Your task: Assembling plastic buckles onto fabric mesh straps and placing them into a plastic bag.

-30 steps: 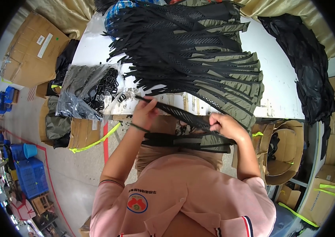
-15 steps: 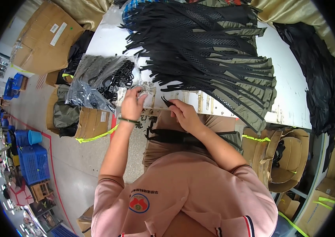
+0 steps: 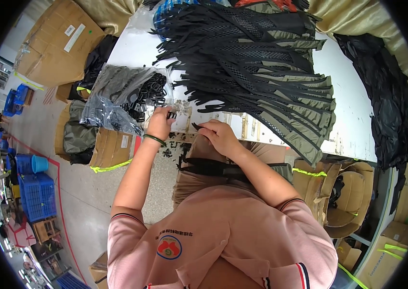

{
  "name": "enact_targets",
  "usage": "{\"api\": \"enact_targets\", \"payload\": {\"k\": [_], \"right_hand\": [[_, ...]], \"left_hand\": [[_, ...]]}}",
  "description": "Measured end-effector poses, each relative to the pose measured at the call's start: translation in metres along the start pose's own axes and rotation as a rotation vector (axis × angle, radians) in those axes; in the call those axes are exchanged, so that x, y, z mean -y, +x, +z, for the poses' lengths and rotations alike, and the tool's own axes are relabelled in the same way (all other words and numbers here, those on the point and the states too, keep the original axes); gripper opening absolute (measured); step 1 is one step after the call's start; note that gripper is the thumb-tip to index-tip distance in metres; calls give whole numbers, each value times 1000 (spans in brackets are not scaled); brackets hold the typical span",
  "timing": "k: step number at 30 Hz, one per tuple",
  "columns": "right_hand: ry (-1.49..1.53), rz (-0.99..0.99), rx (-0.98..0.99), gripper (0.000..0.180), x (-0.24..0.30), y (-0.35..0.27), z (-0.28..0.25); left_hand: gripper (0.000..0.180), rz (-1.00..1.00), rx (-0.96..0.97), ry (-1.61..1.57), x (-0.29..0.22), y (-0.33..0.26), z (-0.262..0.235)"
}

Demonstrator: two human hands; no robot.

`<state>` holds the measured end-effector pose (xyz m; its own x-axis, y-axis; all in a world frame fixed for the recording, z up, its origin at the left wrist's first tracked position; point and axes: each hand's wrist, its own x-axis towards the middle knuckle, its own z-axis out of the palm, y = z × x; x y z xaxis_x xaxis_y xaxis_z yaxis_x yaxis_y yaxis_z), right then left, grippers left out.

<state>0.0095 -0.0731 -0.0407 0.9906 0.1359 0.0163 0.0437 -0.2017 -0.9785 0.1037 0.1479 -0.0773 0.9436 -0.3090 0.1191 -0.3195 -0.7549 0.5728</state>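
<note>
My left hand (image 3: 158, 124) is closed on a small black plastic buckle (image 3: 171, 115) at the front edge of the white table. Beside it lies a clear plastic bag (image 3: 112, 101) with many black buckles (image 3: 152, 91) spilling from its open side. My right hand (image 3: 219, 136) pinches the end of a black webbing strap (image 3: 196, 126), a short way right of the buckle. The two are apart. A black and olive strap piece (image 3: 213, 166) lies across my lap. Beyond my hands spreads a large pile of black mesh and olive strap pieces (image 3: 257, 62).
The white table (image 3: 350, 106) has worn tape along its front edge. Open cardboard boxes stand under it at the left (image 3: 110, 149) and right (image 3: 305, 188). Black sheeting (image 3: 382, 91) hangs at the right end. Blue crates (image 3: 39, 195) stand on the floor far left.
A buckle now shows in my left hand, whose fingers were apart and bare before. My right hand has shifted slightly left with the strap end.
</note>
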Motion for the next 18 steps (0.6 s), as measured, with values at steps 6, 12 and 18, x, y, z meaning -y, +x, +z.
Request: {"api": "enact_targets", "payload": {"k": [6,12,18], "right_hand": [[81,110,31,19,3,3,4],[69,120,-1,13,-6,0,6],[424,267,134,11,8,-13,-22]], "left_hand": [[30,-2,17,135,-17,0,-6],[18,64,21,122,-37,-11,-12],[14,-328,369,-1303,-68,-41,-8]]}}
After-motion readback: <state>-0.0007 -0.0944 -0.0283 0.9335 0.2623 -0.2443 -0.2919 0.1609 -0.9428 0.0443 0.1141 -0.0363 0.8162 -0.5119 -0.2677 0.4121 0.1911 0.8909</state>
